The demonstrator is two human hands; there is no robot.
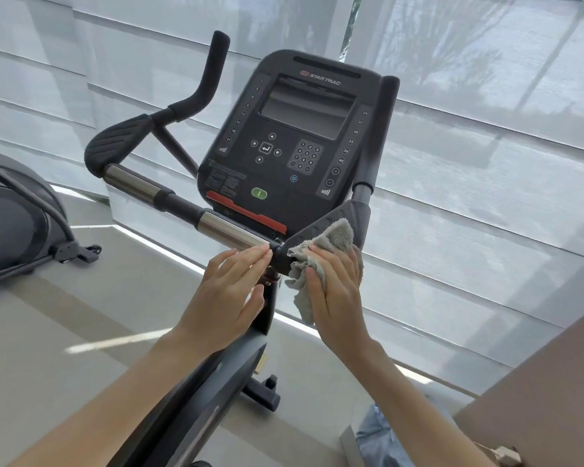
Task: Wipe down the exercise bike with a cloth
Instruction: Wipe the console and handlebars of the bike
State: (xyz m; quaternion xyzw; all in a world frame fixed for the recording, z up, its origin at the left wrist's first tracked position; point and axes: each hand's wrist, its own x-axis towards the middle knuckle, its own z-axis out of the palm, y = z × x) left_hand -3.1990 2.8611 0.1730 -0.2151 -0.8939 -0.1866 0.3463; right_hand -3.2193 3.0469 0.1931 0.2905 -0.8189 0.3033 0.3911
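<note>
Exercise bike (240,379) seen from my head camera, standing directly in front of me on a pale floor (64,315), its dark console (294,146) tilted up toward me with the screen blank. My right hand (334,291) lies flat on a grey cloth (338,235), fingers fairly straight, pressing it against the ribbed black pad (338,214) where the right side of the handlebar meets the centre joint; the loose end of the cloth hangs below my thumb. My left hand (231,291) is released, fingers straight and together, the tips touching the end of the chrome handlebar section (228,230) just left of that joint. White blinds (486,163) cover the windows behind the bike. Part of another dark machine (11,230) sits at the far left.
</note>
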